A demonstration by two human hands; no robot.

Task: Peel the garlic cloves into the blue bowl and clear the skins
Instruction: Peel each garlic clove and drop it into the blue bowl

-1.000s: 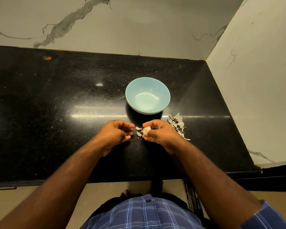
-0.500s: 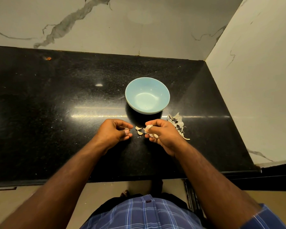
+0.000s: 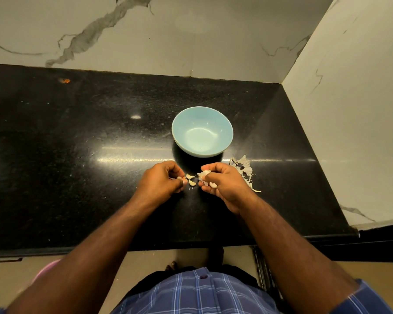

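The blue bowl (image 3: 176,138) stands on the black counter with nothing visible inside. Just in front of it, my right hand (image 3: 227,186) grips a pale cluster of garlic cloves (image 3: 204,175) between thumb and fingers. My left hand (image 3: 160,181) is curled to the left of it, and its fingertips pinch a small pale piece that looks like a garlic clove (image 3: 179,177). Two loose cloves (image 3: 191,180) lie on the counter between my hands. A pile of dry garlic skins (image 3: 244,167) sits on the counter to the right of my right hand.
The black stone counter (image 3: 77,143) meets marble walls at the back and on the right, forming a corner behind the bowl. Its front edge runs just below my forearms. A small orange speck (image 3: 64,80) lies far back left.
My left hand has drawn a little left, away from the garlic in my right hand. My right hand has turned the cluster slightly. The bowl, loose cloves and skins stay put.
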